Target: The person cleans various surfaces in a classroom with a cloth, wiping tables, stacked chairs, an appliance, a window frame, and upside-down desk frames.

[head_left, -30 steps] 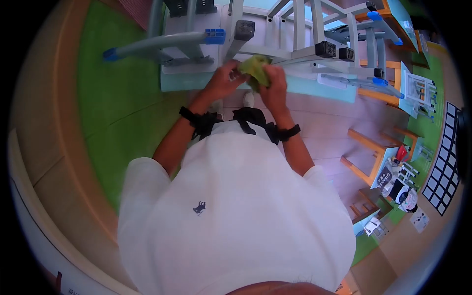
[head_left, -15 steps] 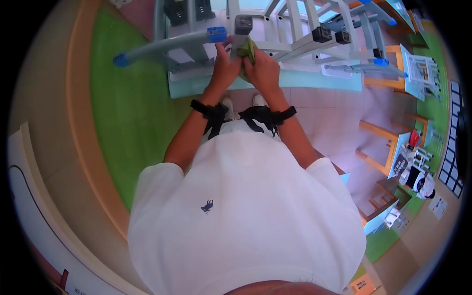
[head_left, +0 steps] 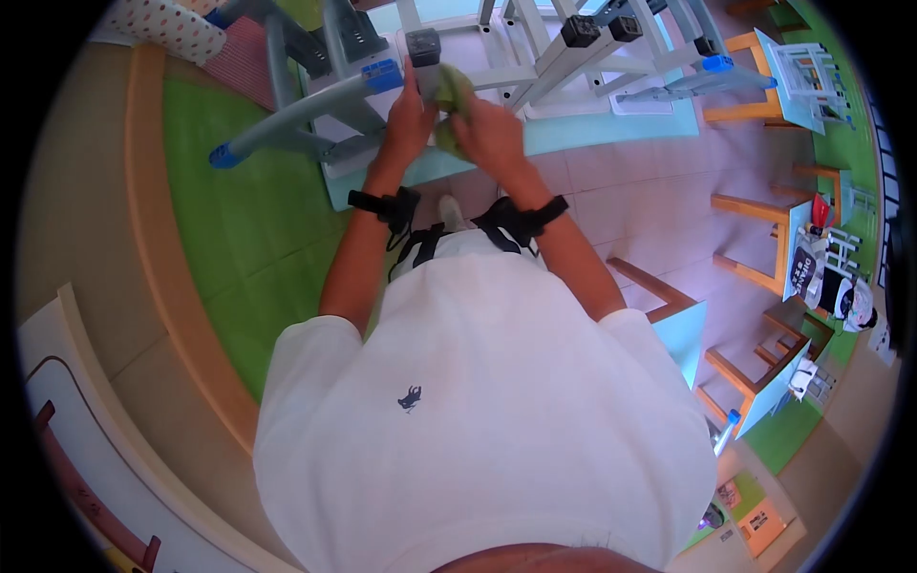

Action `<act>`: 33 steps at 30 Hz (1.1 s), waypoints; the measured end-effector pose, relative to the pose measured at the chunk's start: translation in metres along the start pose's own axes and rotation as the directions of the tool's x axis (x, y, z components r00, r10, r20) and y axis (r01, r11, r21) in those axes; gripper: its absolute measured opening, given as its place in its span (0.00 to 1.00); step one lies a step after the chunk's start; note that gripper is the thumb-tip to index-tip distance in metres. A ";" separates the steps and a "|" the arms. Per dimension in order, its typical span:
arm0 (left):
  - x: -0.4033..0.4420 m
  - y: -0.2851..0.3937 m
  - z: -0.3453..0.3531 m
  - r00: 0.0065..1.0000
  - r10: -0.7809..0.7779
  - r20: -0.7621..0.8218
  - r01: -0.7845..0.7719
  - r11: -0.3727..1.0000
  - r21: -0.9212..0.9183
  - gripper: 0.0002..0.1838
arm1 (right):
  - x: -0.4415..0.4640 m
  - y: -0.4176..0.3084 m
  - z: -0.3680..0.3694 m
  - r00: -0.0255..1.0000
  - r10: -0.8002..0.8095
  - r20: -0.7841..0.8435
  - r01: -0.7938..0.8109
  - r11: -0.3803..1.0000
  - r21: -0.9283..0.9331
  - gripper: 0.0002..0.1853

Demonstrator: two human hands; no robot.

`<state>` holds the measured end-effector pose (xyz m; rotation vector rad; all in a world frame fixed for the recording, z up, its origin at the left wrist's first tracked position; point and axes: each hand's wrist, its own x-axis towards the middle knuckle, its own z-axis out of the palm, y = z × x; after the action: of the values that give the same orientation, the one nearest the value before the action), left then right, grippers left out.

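Upturned grey chairs lie on a light-blue table (head_left: 554,140), their legs sticking up. A green cloth (head_left: 457,91) is in my right hand (head_left: 492,134), its fingers closed round it, pressed against the right side of a grey chair leg (head_left: 427,81) with a black end cap (head_left: 423,45). My left hand (head_left: 409,124) is on the left side of that same leg, fingers wrapped along it just below the cap. Part of the left fingers is hidden behind the leg. A grey tube with a blue end cap (head_left: 382,74) runs just beside my left hand.
More upturned chair legs with black caps (head_left: 580,31) stand to the right. Wooden-legged tables (head_left: 750,205) line the right side, with a person (head_left: 841,296) near them. A green floor strip (head_left: 239,239) and an orange edge (head_left: 158,229) run along the left.
The view has turned, shifting the chairs and table leftward. My hands have moved a little apart, still at the same leg, and the cloth has shifted along the leg's right side.
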<state>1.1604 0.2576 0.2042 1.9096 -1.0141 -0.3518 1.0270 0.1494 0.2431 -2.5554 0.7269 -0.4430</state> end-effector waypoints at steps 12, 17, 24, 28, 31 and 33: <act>0.000 0.011 0.000 0.999 -0.037 -0.030 0.039 0.998 0.048 0.46 | -0.006 0.052 -0.045 0.976 0.218 0.017 -0.211 0.959 -0.190 0.17; -0.001 0.017 -0.001 0.998 -0.052 -0.046 0.055 0.997 0.059 0.45 | -0.008 0.015 -0.024 0.978 0.186 0.095 -0.180 0.982 -0.063 0.18; 0.000 0.007 0.003 0.996 0.032 -0.087 -0.038 0.997 -0.070 0.45 | -0.005 0.041 -0.051 0.974 0.223 0.030 -0.213 0.958 -0.194 0.22; 0.000 0.005 0.002 0.997 -0.065 -0.045 0.064 0.998 -0.008 0.47 | -0.004 0.036 -0.033 0.944 0.329 0.006 -0.322 0.926 -0.196 0.24; -0.001 -0.010 0.006 0.997 0.054 -0.055 -0.052 0.998 0.040 0.49 | -0.007 0.006 -0.014 0.978 0.207 0.033 -0.205 0.977 -0.055 0.26; 0.000 -0.015 0.005 0.992 0.121 -0.039 -0.117 0.989 0.089 0.51 | -0.006 -0.017 -0.001 0.989 0.135 0.059 -0.132 0.989 -0.062 0.27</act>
<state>1.1655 0.2584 0.1893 1.9152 -1.1245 -0.1985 1.0290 0.1650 0.2510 -2.5414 0.8930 -0.3000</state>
